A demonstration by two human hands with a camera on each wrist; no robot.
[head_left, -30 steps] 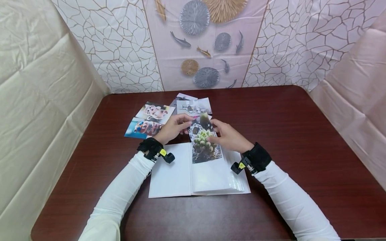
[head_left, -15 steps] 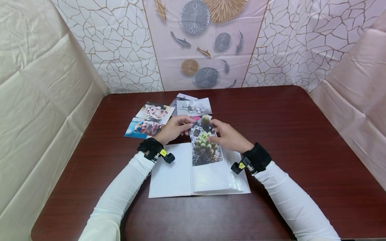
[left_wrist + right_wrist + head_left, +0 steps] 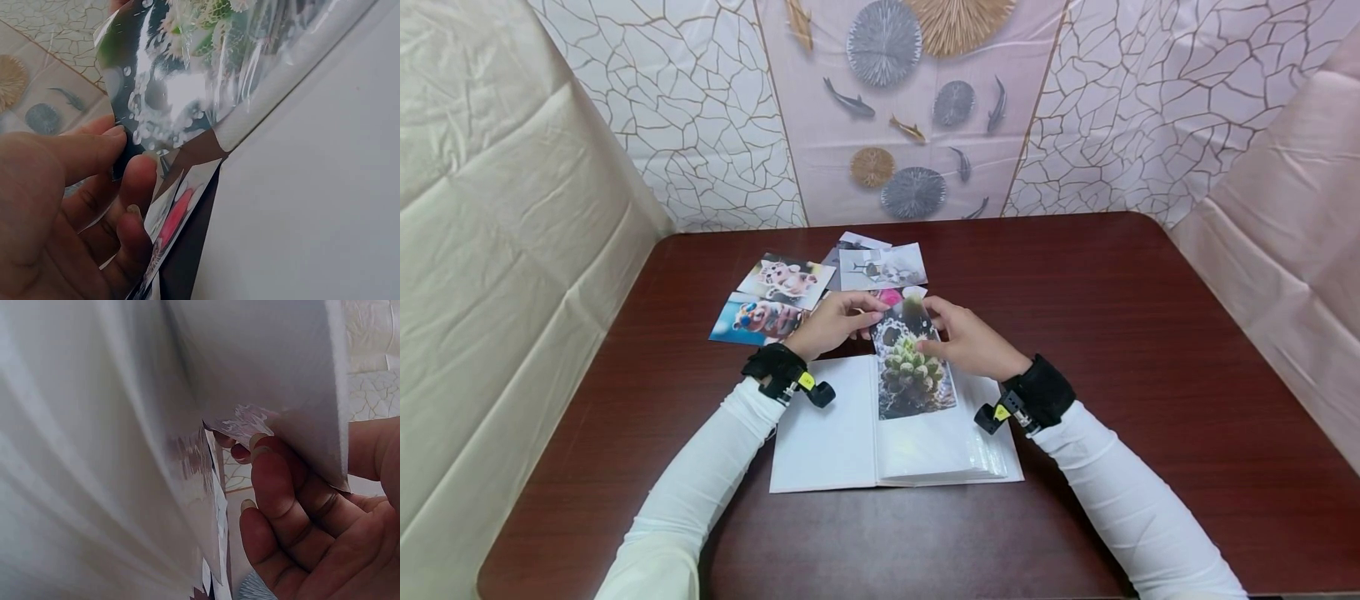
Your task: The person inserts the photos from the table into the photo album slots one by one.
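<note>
A succulent photo (image 3: 916, 379) lies partly inside a clear plastic sleeve (image 3: 250, 69) of the open white photo album (image 3: 823, 429). Its far end sticks out past the page's top edge. My left hand (image 3: 835, 321) pinches the far left corner of this print between thumb and fingers. On the other side, my right hand (image 3: 973, 337) holds the photo and the page near their right edge, thumb on top. The right wrist view shows the page's pale underside (image 3: 269, 356) with fingers curled behind it; the print's front is hidden there.
Two animal photos (image 3: 784, 279) lie on the dark red table (image 3: 1120, 333) at the left. Beyond the album several more prints overlap, a pale one (image 3: 883, 265) on top. A pink-flower photo (image 3: 178, 215) sits just behind the album. Patterned cloth hangs behind the table.
The succulent photo has slid a little toward me, deeper into the sleeve. My left hand has followed it slightly; the right hand has stayed nearly in place. More of the pink-flower photo shows.
</note>
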